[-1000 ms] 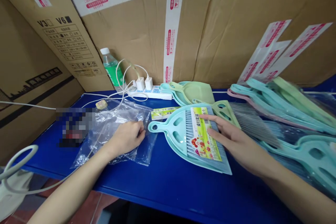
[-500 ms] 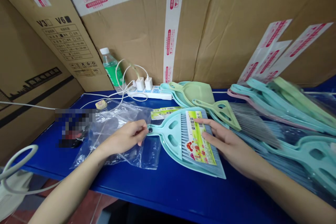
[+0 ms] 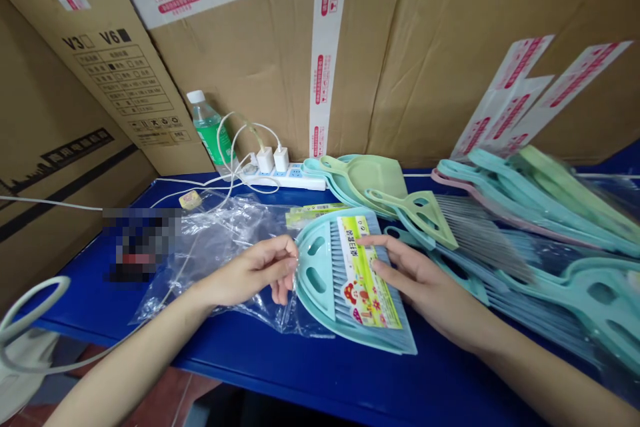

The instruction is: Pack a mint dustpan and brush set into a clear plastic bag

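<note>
A light-blue dustpan and brush set (image 3: 316,280) lies on the table with its bristles facing up. A printed yellow-green label card (image 3: 373,280) wraps across the bristles. My right hand (image 3: 425,287) holds the wide end of the set, its visible fingers stretched over the card and the others hidden. Beside the handle end, my left hand (image 3: 267,270) is closed in a pinch on the edge of a clear plastic bag (image 3: 215,240). The handle is hidden behind that hand and the plastic.
More dustpans and brushes (image 3: 595,297) lie at the right, with a green dustpan (image 3: 385,177) behind. At the back are a power strip (image 3: 300,175) with chargers and a bottle (image 3: 213,130). Cardboard boxes (image 3: 280,67) wall off the blue table (image 3: 280,373).
The dustpan set and my right hand have shifted left and slightly nearer. My left hand has moved from the handle's tip to the bag's edge, and the bag now reaches further right.
</note>
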